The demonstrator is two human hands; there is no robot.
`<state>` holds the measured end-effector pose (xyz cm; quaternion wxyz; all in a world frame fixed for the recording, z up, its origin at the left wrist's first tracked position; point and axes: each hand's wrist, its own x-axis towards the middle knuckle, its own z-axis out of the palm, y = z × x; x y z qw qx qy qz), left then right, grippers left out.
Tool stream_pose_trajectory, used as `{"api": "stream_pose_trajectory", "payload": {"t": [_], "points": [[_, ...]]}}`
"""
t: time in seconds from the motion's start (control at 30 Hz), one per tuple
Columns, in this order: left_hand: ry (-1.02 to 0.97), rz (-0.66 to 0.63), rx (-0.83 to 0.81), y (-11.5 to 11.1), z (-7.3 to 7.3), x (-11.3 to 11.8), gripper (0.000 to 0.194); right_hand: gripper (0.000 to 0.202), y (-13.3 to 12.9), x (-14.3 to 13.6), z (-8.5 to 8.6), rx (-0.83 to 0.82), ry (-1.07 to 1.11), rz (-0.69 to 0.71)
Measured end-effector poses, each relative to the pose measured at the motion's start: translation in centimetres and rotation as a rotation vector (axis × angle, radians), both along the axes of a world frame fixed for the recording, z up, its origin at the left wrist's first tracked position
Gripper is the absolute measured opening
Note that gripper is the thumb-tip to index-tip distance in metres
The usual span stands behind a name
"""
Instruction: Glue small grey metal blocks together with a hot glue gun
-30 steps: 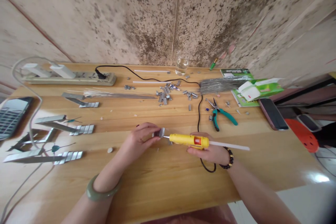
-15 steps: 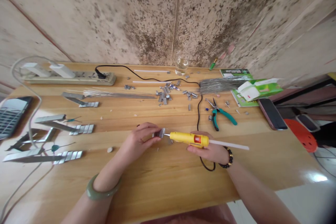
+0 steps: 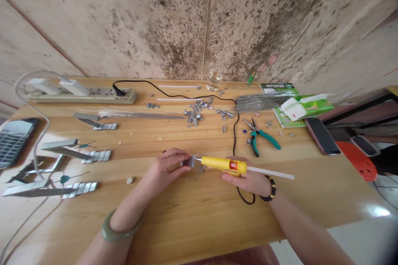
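Note:
Between the thumb and fingers of my left hand [image 3: 168,167] is a small grey metal piece [image 3: 192,161]. My right hand [image 3: 248,178] is wrapped round a yellow hot glue gun [image 3: 220,164], whose nozzle points left and is at the edge of the metal piece; whether they touch I cannot tell. A long white glue stick [image 3: 270,172] sticks out of the back of the gun. Just below the nozzle lies another small grey piece [image 3: 201,169]. A pile of small grey metal pieces [image 3: 195,115] lies beyond my hands.
Teal-handled pliers [image 3: 261,138] lie right of the black cord [image 3: 235,132]. Bent grey metal strips [image 3: 62,149] stand at the left, near a power strip [image 3: 102,96]. A glass of water [image 3: 214,80], a bundle of wires [image 3: 264,100] and a phone [image 3: 322,136] are farther off.
The metal piece in my left hand has tilted slightly, showing more of its edge by the nozzle. The glue gun has hardly moved.

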<state>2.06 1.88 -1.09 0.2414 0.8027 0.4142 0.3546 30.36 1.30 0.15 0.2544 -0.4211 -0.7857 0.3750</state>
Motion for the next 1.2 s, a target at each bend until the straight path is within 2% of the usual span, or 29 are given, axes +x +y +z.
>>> {"api": "stream_pose_trajectory", "payload": {"t": [0.17,0.33,0.5,0.9,1.03,1.2], "points": [[-0.003,-0.009,-0.006,-0.08,0.02,-0.07,0.021,0.023,-0.17,0.34,-0.59,-0.049,-0.028,-0.063],[-0.006,0.01,-0.008,-0.06,0.01,-0.12,0.021,0.024,-0.12,0.08,-0.18,0.019,0.001,0.004],[-0.01,-0.013,0.007,0.02,-0.19,-0.14,0.021,0.024,-0.05,-0.08,0.05,0.029,0.005,-0.032],[-0.022,0.008,-0.001,0.08,-0.09,-0.08,0.02,0.024,-0.26,-0.07,0.09,0.07,0.016,-0.019],[-0.011,0.005,-0.015,-0.01,0.01,-0.06,0.02,0.024,-0.14,-0.02,0.05,0.037,-0.01,-0.032],[-0.013,0.018,-0.011,0.02,0.04,-0.08,0.02,0.026,-0.44,-0.15,0.25,0.084,0.021,-0.011]]}}
